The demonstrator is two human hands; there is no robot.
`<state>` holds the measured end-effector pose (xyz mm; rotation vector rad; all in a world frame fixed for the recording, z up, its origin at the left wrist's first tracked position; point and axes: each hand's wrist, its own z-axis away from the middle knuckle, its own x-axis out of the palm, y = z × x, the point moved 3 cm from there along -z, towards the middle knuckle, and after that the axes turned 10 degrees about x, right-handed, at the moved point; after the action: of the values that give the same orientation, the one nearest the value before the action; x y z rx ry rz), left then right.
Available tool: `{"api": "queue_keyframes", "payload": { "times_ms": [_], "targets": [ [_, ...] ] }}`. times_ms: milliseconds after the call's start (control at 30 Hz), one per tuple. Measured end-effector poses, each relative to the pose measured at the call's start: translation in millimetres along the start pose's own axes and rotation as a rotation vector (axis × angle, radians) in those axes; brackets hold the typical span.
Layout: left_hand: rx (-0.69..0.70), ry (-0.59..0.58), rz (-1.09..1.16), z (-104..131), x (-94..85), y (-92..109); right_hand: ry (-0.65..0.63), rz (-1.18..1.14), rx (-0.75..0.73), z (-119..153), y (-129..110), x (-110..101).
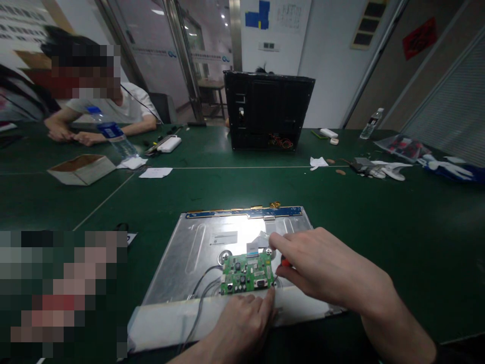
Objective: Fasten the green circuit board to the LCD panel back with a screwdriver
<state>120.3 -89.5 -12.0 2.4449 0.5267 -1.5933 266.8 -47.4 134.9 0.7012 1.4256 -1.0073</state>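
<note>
A green circuit board [242, 270] lies on the metal back of a flat display panel [178, 258], with grey cables [202, 298] running from its left side. My right hand [310, 258] is closed around a screwdriver [285, 261] with a red and black handle, mostly hidden by the fingers. Its thin shaft slants down to the board's lower right corner. At that same corner rests the index fingertip of my left hand [246, 316]. The other left fingers are curled, and what they may pinch is hidden. White film [162, 323] covers the panel's near edge.
Behind the panel stands a black monitor casing [269, 108]. Left of it are a cardboard box [81, 169], a tilted water bottle [115, 134] and a seated person [109, 106]. Gloves [382, 169], paper scraps [318, 162] and another bottle [372, 124] are at right. A blurred-out patch hides the lower left.
</note>
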Motion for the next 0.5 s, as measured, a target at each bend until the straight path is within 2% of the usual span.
{"api": "queue_keyframes", "payload": {
  "times_ms": [367,500],
  "targets": [
    [-0.009,-0.029,0.031,1.8,1.8,-0.3,-0.001,-0.021,-0.059,2.4,-0.5,-1.9],
    [-0.018,-0.017,0.027,0.7,1.6,0.0,-0.004,-0.031,-0.034,1.1,-0.4,-0.8]
  ]
}}
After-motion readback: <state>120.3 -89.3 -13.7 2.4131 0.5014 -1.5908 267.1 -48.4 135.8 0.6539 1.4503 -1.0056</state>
